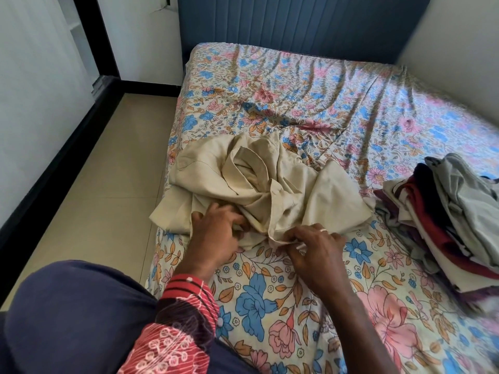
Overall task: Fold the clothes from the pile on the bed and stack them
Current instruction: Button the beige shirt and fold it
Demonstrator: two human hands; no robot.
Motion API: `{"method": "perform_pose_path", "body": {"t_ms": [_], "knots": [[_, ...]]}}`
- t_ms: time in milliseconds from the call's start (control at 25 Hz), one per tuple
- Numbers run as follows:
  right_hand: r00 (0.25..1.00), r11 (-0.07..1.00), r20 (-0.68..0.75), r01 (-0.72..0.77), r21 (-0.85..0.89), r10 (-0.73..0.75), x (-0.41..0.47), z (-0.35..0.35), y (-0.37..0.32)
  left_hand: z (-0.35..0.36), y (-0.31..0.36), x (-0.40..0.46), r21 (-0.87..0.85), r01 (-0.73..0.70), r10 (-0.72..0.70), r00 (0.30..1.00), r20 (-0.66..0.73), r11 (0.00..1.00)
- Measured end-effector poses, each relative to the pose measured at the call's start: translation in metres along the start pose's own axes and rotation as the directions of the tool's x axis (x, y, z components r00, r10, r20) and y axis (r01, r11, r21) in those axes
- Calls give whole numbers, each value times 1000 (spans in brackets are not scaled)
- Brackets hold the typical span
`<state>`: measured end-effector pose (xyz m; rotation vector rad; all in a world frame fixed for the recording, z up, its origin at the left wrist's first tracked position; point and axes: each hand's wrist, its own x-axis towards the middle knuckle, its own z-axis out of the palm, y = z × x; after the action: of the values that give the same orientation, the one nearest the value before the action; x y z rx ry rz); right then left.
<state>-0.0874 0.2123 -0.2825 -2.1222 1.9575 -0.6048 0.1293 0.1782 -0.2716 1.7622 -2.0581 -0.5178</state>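
Setting: bedroom in a home. Evidence: bed (310, 85) with floral sheet, pushed into a corner against white walls (459, 36); padded blue headboard (297, 20) at far end; beige tiled floor (108, 171) with dark skirting; pile of clothes (453, 211) on the bed's right side

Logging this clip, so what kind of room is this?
Most likely a home bedroom: a bed with a floral sheet, a padded blue headboard, and a pile of clothes on it.

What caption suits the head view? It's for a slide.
Both hands grip a crumpled beige cotton garment on floral bedsheet.
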Motion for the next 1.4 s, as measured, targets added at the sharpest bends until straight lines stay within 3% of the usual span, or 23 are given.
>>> {"method": "perform_pose_path", "body": {"t_ms": [120, 200, 440, 520, 640, 720, 960, 1080, 1200, 1400], "knots": [[998, 994, -47, 24, -110, -30, 2, -8, 7, -1, 3, -3, 39, -49, 50, 998, -40, 998], [999, 995, -23, 43, -94, -46, 3, -16, 17, -1, 2, -4, 33, -73, 76, 993, -91, 997], [971, 974, 122, 216, -66, -207, 4, -40, 16, 2, 4, -3, 106, -80, 79, 997, 9, 991], [974, 973, 77, 220, -76, -214, 4, -45, 17, 0, 2, -5, 119, -81, 89, 994, -65, 990], [974, 980, -112, 200, 3, -198, 3, -53, 21, -5, -1, -10, -9, -174, 162, 936, -312, 985], [968, 979, -155, 203, 10, -199, 3, -56, 24, -9, 0, -14, -84, -242, 194, 906, -377, 967], [983, 985, 149, 123, -118, -104, 5, -66, 43, -14, -7, -19, -165, -201, 157, 957, -244, 966], [985, 988, 166, 64, -138, -41, 4, -67, 46, -15, -12, -21, -297, -118, 84, 989, -125, 947], [990, 993, 142, -10, -119, 27, 4, -72, 51, -19, -11, -23, -478, -78, 38, 995, -93, 875], [989, 998, 145, -3, -55, 11, 3, -77, 55, -14, -11, -20, -450, -6, -45, 994, -102, 893]]}}
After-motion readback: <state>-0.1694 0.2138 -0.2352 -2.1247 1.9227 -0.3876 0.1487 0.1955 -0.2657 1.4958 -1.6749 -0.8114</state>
